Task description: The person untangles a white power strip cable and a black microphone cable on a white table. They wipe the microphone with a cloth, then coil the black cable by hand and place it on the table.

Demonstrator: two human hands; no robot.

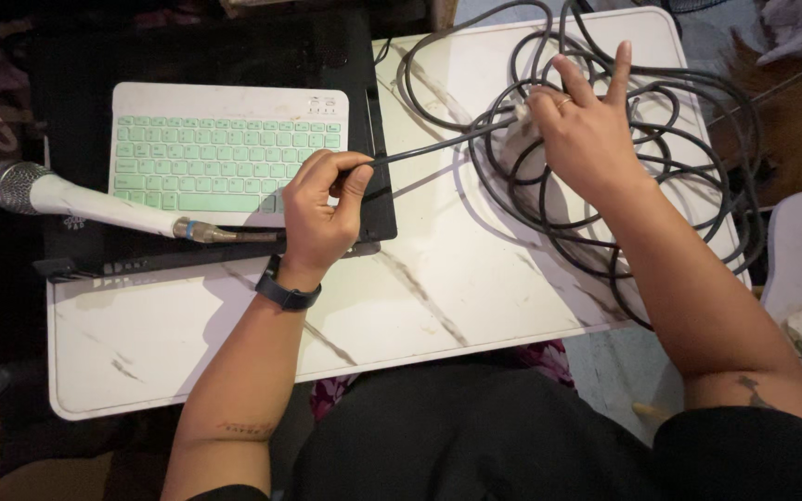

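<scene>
Left hand: we see our left hand (pixel 319 211) closed in a pinch on the grey cable (pixel 438 144), thumb and fingers tight around it, just above the edge of the black tablet case (pixel 378 199).
Right hand: our right hand (pixel 579 130) is mostly open, two fingers stretched up, and it presses on the cable coil (pixel 689 176); a ring is on one finger.
Cable direction: between the two hands the cable is straight, its long axis going from lower left to upper right.
Microphone: the white microphone (pixel 95 204) lies on the case, mesh head to the left, plug end to the right near our left hand.
Keyboard: a white keyboard with green keys (pixel 225 153) lies on the case.
Counter: the white marble-pattern counter (pixel 475 278) carries everything.
Hard to see: something pale under the coil is hidden by our right hand; the coil's right side hangs over the counter edge.
</scene>
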